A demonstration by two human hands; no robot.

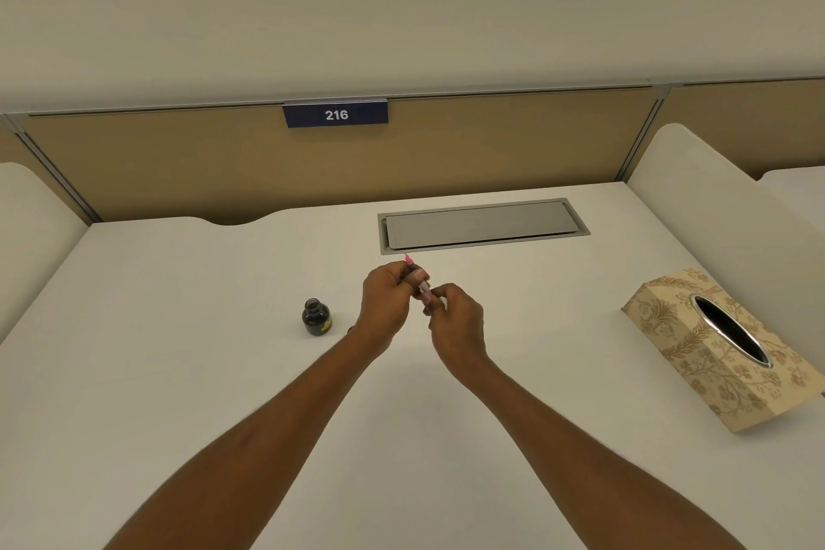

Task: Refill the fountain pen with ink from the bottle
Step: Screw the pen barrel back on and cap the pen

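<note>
Head view: both hands, left (386, 297) and right (455, 317), pinch the pen (417, 281) above the desk.

Study carrel: numbered sign (335, 114), partition panel (178, 165).

A white desk (178, 326) carries an uncapped ink bottle (316, 317) and, well apart, a patterned tissue box (714, 348).

Head camera—looking forward-down over the desk (178, 371).
</note>
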